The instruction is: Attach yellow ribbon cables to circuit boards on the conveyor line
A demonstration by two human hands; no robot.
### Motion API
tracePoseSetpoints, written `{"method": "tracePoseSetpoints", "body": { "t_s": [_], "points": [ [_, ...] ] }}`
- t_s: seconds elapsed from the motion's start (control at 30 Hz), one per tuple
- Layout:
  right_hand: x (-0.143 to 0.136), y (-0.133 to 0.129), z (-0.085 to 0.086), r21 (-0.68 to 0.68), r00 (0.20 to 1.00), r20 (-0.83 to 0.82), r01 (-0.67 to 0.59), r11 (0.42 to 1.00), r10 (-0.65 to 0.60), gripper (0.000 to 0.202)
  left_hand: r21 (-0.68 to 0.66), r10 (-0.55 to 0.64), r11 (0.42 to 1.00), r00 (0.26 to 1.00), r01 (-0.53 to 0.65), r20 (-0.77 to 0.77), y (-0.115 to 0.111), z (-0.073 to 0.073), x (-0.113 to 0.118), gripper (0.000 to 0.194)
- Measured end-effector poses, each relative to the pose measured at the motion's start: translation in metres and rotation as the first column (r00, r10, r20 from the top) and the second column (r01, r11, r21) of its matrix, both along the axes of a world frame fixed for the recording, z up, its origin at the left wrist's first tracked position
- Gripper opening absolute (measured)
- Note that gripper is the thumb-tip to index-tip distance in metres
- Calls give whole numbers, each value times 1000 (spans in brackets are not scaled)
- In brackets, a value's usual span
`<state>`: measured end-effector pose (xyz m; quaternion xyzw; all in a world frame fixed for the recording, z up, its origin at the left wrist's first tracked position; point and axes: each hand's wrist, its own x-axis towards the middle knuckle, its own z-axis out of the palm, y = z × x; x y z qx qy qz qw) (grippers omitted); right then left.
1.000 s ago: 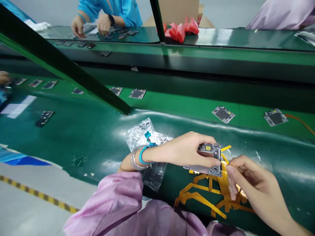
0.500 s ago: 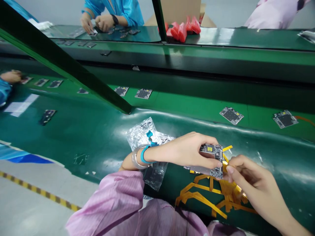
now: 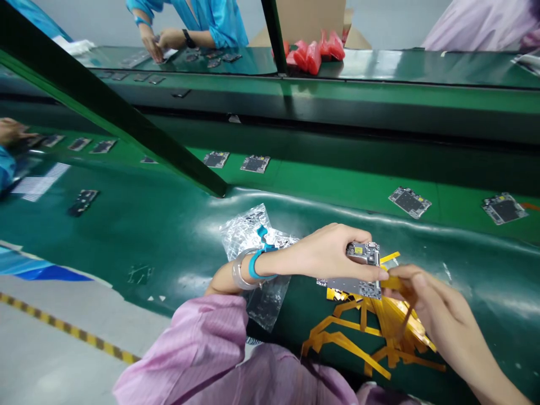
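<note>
The left hand (image 3: 327, 253) has its fingers clamped on a circuit board (image 3: 363, 254), thumb laid across it with the tip at the right edge. Just beside that thumb tip, the fingers of the right hand (image 3: 442, 304) are pinched together on an amber flat ribbon cable (image 3: 395, 283), its end against the board's right edge; whether it is joined there cannot be told. Below both sets of fingers, a loose heap of amber ribbon cables (image 3: 390, 332) lies on the green bench (image 3: 169, 242), strips spreading to the left and right. Left of the left fingers, behind the wrist with its blue strap (image 3: 254, 264) and clear bangle (image 3: 238, 269), lies a clear plastic bag (image 3: 244, 229). Beyond the fingers, on the green conveyor strip (image 3: 329, 183), one bare board (image 3: 409, 202) lies to the right, another (image 3: 505, 208) farther right, and more sit well to the left.
</note>
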<state>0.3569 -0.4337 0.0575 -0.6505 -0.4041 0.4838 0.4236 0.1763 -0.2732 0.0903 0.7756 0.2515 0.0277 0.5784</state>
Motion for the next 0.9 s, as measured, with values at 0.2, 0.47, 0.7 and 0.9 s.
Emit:
{"method": "tracePoseSetpoints", "body": {
  "t_s": [0.2, 0.47, 0.7, 0.9],
  "points": [
    [4, 34, -10, -53, 983, 48, -174, 983, 176, 37, 210, 18, 978, 996, 1, -91, 6, -10, 0, 46],
    [21, 161, -32, 106, 988, 128, -96, 990, 83, 45, 561, 559, 698, 828, -445, -40, 93, -26, -25, 48],
    [67, 217, -68, 271, 864, 447, 116, 956, -232, 38, 741, 887, 358, 454, -568, -80, 189, -63, -97, 35],
    [51, 140, -80, 337, 773, 612, -65, 939, -167, 27, 807, 966, 248, 195, -535, -168, 211, -102, -139, 47]
  ]
}}
